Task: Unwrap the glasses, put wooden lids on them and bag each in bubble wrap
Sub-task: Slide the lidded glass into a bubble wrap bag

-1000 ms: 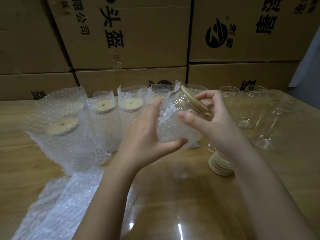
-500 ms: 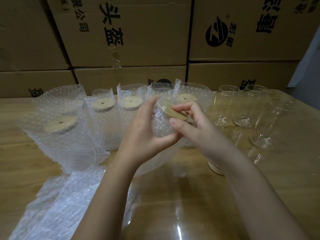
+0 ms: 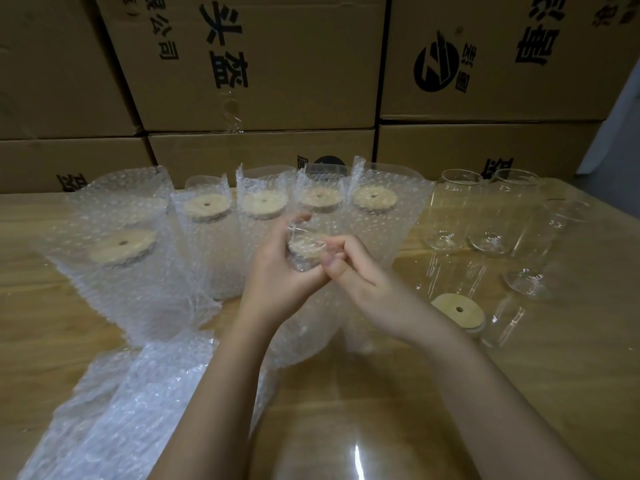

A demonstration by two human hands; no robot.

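A lidded glass point(image 3: 304, 249) stands upright inside a bubble wrap bag point(image 3: 311, 327) at the table's middle. My left hand point(image 3: 277, 268) grips the bag and glass from the left. My right hand point(image 3: 349, 268) pinches the bag's rim at the right of the wooden lid. Behind stand several bagged glasses with wooden lids, such as one point(image 3: 121, 247) at the left. Three bare glasses point(image 3: 450, 209) stand at the right. A stack of wooden lids point(image 3: 459, 311) lies right of my right wrist.
Loose bubble wrap bags point(image 3: 114, 410) lie at the front left on the wooden table point(image 3: 571, 341). Stacked cardboard boxes point(image 3: 263, 64) form a wall along the table's back edge. A clear plastic sheet glints at the front middle.
The tilted glass has been turned upright and lowered into its bag. My right hand has left the lid's edge and now pinches the bag's rim. Both hands moved down and closer together.
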